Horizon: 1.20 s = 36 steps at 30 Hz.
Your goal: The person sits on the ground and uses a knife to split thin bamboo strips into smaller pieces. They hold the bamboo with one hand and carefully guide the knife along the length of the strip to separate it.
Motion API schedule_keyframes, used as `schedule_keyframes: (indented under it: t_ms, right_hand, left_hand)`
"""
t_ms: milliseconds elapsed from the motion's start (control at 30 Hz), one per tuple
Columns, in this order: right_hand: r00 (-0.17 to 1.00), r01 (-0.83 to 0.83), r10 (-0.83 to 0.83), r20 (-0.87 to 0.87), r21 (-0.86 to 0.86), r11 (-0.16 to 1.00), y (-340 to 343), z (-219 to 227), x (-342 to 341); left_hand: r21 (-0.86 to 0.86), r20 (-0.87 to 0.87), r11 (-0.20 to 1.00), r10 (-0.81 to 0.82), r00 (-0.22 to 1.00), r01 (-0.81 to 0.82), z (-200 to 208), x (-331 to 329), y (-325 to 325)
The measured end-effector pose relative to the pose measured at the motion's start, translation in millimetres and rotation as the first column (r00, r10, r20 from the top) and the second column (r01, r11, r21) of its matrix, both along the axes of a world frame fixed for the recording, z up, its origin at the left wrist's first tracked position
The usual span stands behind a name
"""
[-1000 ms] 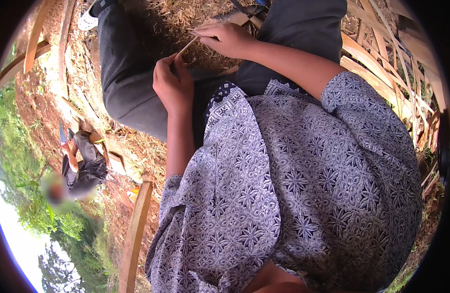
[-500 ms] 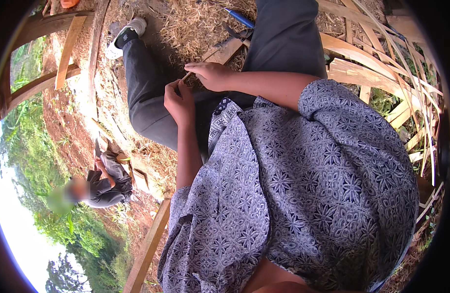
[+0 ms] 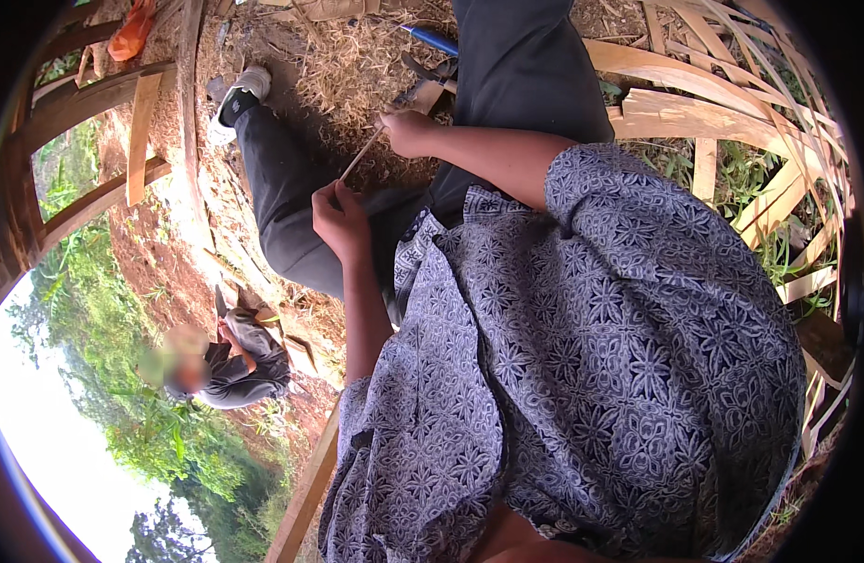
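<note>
A thin, pale wooden stick (image 3: 361, 155) runs slantwise between my two hands, above my legs. My left hand (image 3: 342, 223) pinches its lower end between thumb and fingers. At the upper end, my right hand (image 3: 408, 134) is closed around the stick, its fingertips partly hidden. Just beyond the right hand lies a flat piece of wood (image 3: 420, 98) with a dark, narrow tool (image 3: 418, 68) by it, whose kind I cannot make out. Past that rests a long blue object (image 3: 432, 39), partly covered by my right leg.
Wood shavings (image 3: 343, 70) cover the ground between my legs. Long split wood strips (image 3: 704, 117) pile up at the right. Wooden beams (image 3: 190, 122) and an orange bag (image 3: 131, 33) are at the left. Another person (image 3: 249, 361) sits farther off at the left.
My right hand has gone from flat, outstretched fingers to closed around the stick. More of the stick now shows between my hands. The whole view has shifted slightly.
</note>
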State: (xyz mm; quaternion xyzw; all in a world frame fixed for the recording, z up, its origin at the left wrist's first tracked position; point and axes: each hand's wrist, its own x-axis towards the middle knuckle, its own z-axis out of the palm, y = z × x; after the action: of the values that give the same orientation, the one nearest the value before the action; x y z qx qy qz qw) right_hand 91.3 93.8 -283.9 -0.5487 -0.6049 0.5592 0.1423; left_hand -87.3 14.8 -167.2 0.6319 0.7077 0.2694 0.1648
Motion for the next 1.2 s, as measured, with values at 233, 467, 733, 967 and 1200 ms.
schedule_keyframes:
  t_ms: [233, 467, 733, 967, 1200]
  right_hand:
    - [0.986, -0.074, 0.116, -0.124, 0.304, 0.95, -26.8, 23.3, -20.1]
    - [0.971, -0.101, 0.162, -0.177, 0.311, 0.945, -49.8, 45.6, -18.2]
    - [0.944, -0.118, 0.239, -0.227, 0.444, 0.888, -39.8, 34.9, -7.0]
    - [0.923, -0.123, 0.286, -0.257, 0.508, 0.853, -43.1, 36.4, -6.2]
    - [0.965, -0.258, 0.256, 0.049, 0.334, 0.907, -21.5, 31.9, 17.3]
  left_hand:
    - [0.01, -0.034, 1.0, -0.018, 0.999, 0.018, 4.9, -7.0, -5.0]
    - [0.013, 0.007, 1.0, 0.0, 1.0, -0.001, 2.7, -8.1, -10.4]
    - [0.089, 0.006, 0.995, -0.043, 0.999, 0.042, 7.0, 7.3, -2.9]
    - [0.145, 0.082, 0.989, -0.044, 0.996, 0.031, -16.5, 8.9, -1.3]
    - [0.076, 0.141, 0.996, 0.024, 0.99, -0.035, -17.2, 29.9, -3.6]
